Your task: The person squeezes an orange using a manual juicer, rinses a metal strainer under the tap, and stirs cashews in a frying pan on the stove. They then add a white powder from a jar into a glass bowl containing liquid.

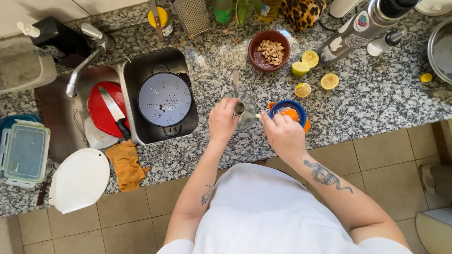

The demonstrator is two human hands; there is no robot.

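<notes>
the left hand grips a small metal cup, tipped on its side over a clear glass that stands on the granite counter. the right hand is closed in a pinch on something small and pale at the glass's right rim; what it is cannot be told. just right of the glass, touching the right hand's knuckles, sits a blue bowl with orange pulp inside. farther off stands a brown bowl of nuts, and to its right lie cut lemon halves. a steel bottle lies tilted at the far right. left of the glass a grey colander rests on a black pot. further left, in the sink, a knife lies on a red plate. an orange cloth lies at the counter's near edge, beside a white lid.
</notes>
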